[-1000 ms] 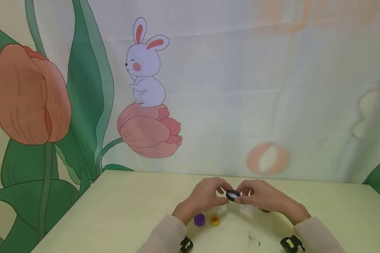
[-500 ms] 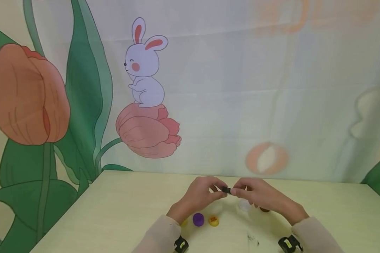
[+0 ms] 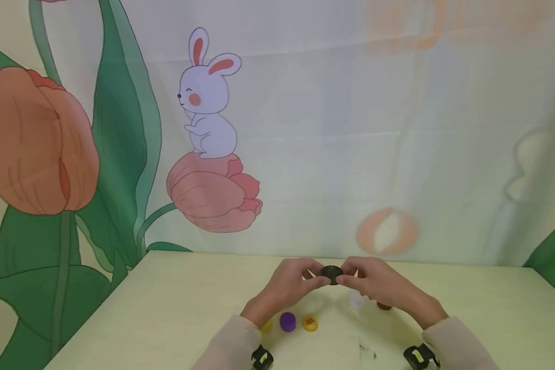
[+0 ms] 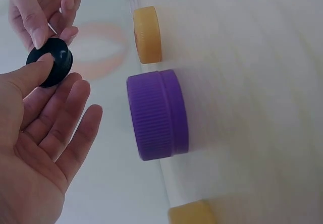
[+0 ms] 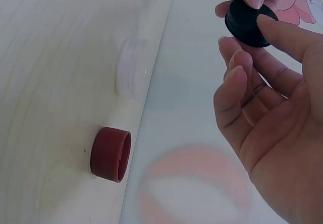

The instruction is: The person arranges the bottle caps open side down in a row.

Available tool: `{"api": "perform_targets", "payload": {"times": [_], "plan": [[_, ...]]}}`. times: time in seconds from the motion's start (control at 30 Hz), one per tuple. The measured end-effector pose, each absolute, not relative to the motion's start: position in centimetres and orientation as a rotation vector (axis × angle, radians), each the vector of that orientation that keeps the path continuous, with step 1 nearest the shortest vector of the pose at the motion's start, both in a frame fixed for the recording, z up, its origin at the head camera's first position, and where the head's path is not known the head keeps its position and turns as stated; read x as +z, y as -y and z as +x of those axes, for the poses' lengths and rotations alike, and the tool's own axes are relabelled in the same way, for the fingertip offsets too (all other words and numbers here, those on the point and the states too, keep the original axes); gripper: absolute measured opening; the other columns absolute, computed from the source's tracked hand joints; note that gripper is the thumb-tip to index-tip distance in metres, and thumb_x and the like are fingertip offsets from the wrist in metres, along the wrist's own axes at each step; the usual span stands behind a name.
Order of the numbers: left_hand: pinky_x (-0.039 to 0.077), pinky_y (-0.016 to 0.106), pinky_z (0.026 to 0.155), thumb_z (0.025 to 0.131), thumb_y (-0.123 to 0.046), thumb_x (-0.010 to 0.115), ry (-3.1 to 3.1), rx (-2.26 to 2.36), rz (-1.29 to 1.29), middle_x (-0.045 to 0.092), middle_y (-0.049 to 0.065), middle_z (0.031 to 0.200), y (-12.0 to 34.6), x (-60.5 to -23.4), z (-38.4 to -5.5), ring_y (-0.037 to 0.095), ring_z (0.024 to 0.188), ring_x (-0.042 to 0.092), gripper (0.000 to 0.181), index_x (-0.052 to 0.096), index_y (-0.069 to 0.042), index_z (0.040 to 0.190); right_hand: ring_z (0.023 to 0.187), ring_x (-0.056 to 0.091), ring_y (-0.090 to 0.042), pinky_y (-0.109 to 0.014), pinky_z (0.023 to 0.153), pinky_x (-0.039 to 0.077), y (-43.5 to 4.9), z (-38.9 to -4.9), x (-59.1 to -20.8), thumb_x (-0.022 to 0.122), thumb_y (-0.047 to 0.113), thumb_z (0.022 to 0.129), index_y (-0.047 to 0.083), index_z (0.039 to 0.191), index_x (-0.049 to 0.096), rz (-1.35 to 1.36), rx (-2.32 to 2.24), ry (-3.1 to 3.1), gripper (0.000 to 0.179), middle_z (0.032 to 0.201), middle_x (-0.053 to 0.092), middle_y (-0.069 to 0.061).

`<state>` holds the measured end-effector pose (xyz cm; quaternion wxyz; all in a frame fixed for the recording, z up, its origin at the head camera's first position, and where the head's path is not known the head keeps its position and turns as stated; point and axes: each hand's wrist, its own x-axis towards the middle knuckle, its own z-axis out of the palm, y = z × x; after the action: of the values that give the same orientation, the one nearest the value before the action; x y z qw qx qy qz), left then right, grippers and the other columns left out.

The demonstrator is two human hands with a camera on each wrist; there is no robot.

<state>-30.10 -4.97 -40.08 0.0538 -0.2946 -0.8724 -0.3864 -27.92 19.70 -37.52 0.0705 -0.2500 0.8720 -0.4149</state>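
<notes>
Between both hands, above the table, is a black bottle cap (image 3: 331, 275), its flat top turned toward the head camera. My left hand (image 3: 284, 284) pinches its left edge with thumb and fingertips, and my right hand (image 3: 380, 282) pinches the right edge. In the left wrist view the left thumb lies across the cap's face while the other fingers spread loosely. Ridges show round the cap's side in the right wrist view. On the table below are a purple cap (image 4: 157, 115) and an orange-yellow cap (image 3: 310, 323), both nearer my left hand.
A second yellow cap (image 4: 193, 214) sits beside the purple one, partly behind my left wrist in the head view. Under my right hand are a clear cap (image 5: 132, 70) and a dark red cap (image 5: 110, 154). A printed curtain (image 3: 305, 128) hangs behind the table (image 3: 176, 298).
The black cap has been turned over: its hollow underside showed first, then its edge, now its flat top. Both hands have shifted slightly left in view, still holding it.
</notes>
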Motion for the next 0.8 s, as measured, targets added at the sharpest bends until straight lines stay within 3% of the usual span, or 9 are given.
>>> {"api": "perform_targets", "payload": {"times": [0.23, 0.53, 0.8], "plan": [[0.053, 0.025, 0.077, 0.093, -0.021, 0.085, 2.624, -1.162, -0.937, 0.077, -0.009, 0.095, 5.05, -40.09, -30.14, 0.004, 0.082, 0.066, 0.019, 0.080, -0.016, 0.111, 0.045, 0.028, -0.012, -0.025, 0.039, 0.027, -19.66, -27.96, -37.65, 0.066, 0.035, 0.108, 0.014, 0.106, 0.068, -0.695, -1.255, -2.614, 0.022, 0.070, 0.050, -0.002], [0.055, 0.021, 0.070, 0.090, -0.010, 0.087, 2.591, -1.123, -0.997, 0.079, 0.004, 0.102, 5.17, -40.03, -29.97, 0.004, 0.079, 0.068, 0.047, 0.072, -0.017, 0.134, 0.050, 0.036, -0.015, -0.026, 0.039, 0.027, -19.53, -28.01, -37.77, 0.065, 0.038, 0.107, 0.010, 0.101, 0.067, -0.680, -1.277, -2.608, 0.029, 0.075, 0.054, -0.006], [0.053, 0.021, 0.067, 0.089, -0.012, 0.089, 2.590, -1.071, -1.008, 0.074, -0.005, 0.090, 5.19, -39.77, -29.69, 0.004, 0.075, 0.064, 0.047, 0.073, -0.018, 0.133, 0.053, 0.043, -0.017, -0.026, 0.039, 0.027, -19.33, -27.95, -37.76, 0.061, 0.039, 0.109, 0.009, 0.098, 0.068, -0.722, -1.279, -2.591, 0.032, 0.076, 0.057, -0.008]]}}
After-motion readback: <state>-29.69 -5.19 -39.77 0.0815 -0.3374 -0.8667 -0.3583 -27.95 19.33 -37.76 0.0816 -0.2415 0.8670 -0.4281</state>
